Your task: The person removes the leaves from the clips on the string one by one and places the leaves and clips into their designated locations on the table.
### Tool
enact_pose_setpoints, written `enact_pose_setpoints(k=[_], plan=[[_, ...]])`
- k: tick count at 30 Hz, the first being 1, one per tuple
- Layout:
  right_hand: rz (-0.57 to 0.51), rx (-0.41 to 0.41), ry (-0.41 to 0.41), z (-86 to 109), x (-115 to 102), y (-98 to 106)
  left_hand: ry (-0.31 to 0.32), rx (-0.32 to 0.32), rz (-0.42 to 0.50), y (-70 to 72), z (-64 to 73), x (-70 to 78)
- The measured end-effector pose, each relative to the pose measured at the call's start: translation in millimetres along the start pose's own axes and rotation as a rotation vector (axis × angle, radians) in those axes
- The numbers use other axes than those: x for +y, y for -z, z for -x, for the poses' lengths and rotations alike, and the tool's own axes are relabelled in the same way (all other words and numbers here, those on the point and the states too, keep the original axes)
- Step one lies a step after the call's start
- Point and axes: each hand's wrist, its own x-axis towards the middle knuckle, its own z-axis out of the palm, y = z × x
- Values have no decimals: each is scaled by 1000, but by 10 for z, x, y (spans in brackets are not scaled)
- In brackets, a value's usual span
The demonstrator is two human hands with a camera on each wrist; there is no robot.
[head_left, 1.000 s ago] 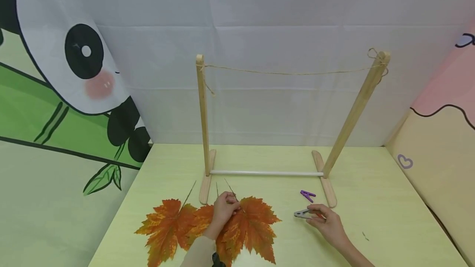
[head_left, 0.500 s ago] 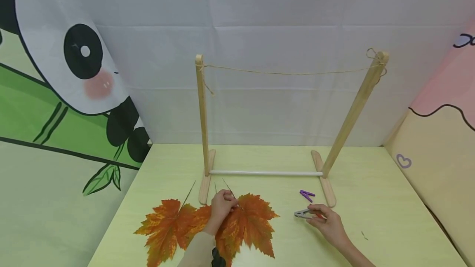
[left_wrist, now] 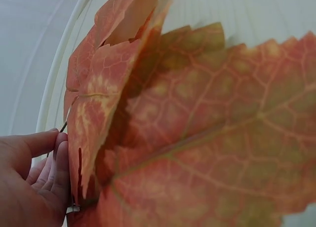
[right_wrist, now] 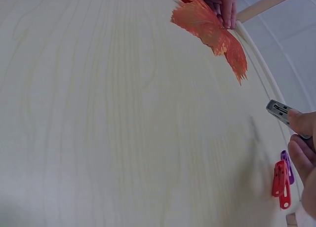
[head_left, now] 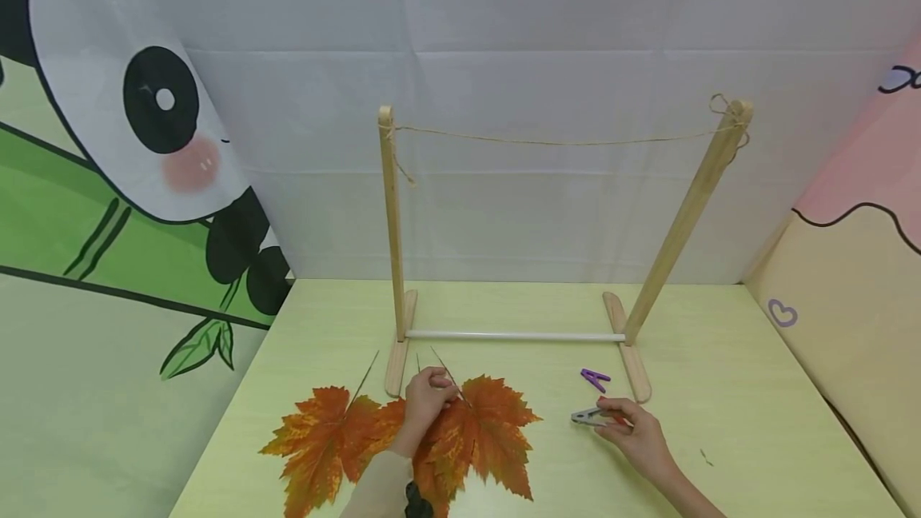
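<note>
My left hand (head_left: 426,402) pinches the thin stem of an orange-red artificial maple leaf (head_left: 492,434). Thumb and fingertips meet on that stem (left_wrist: 63,127) in the left wrist view. Two more maple leaves lie on the left; the nearer one (head_left: 327,438) shows widely, while the middle one (head_left: 384,426) is mostly covered. My right hand (head_left: 636,432) holds a grey clothespin (head_left: 586,416) between thumb and fingers, its nose pointing left toward the leaf. Beside that hand lie a red clothespin (right_wrist: 280,180), partly hidden in the head view, and a purple clothespin (head_left: 595,379).
Behind the hands stands a wooden frame with a left post (head_left: 392,222), a leaning right post (head_left: 687,222) and a white bottom rod (head_left: 514,336). A twine line (head_left: 547,142) spans the post tops. A small scrap (head_left: 707,458) lies on the table (head_left: 777,422) at right.
My left hand has shifted slightly left and up with the leaf, then stays almost still. My right hand keeps the grey clothespin nearly in place.
</note>
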Motion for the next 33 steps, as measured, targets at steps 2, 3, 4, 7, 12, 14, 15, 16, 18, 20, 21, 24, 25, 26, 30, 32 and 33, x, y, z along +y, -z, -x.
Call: enact_pose_setpoints(k=[2,3,4,7,12,14,15,16,18,20,21,24,25,26,30,32,33], plan=[[3,4,-2,4,1,-3,-7,-5,6,15,4,4],[4,6,-3,6,2,-4,-9,-9,8,22,7,9],[5,8,-6,8,4,-5,-13,-12,8,27,9,11],[11,5,-17,16,10,-8,-18,-27,10,38,20,18],[8,-5,-44,25,10,-9,-14,-50,14,50,40,29],[5,-2,-51,26,12,-8,-19,-63,7,60,50,29],[6,1,-55,26,14,-8,-24,-70,1,68,56,29],[6,4,-57,27,18,-8,-37,-78,-8,77,63,26],[13,13,-65,29,29,-11,-53,-94,-27,100,78,29],[17,17,-73,35,46,-18,-74,-111,-33,131,92,35],[18,17,-75,39,58,-24,-87,-120,-31,150,101,39],[7,13,-72,49,102,-49,-128,-143,-22,210,130,55],[3,8,-67,51,117,-60,-140,-150,-18,231,141,59],[-1,5,-67,51,131,-72,-153,-154,-20,252,156,69],[3,3,-90,56,161,-113,-184,-173,-61,323,212,88],[12,4,-116,61,167,-130,-196,-182,-79,354,236,83],[20,0,-137,66,170,-137,-201,-186,-88,366,244,76]])
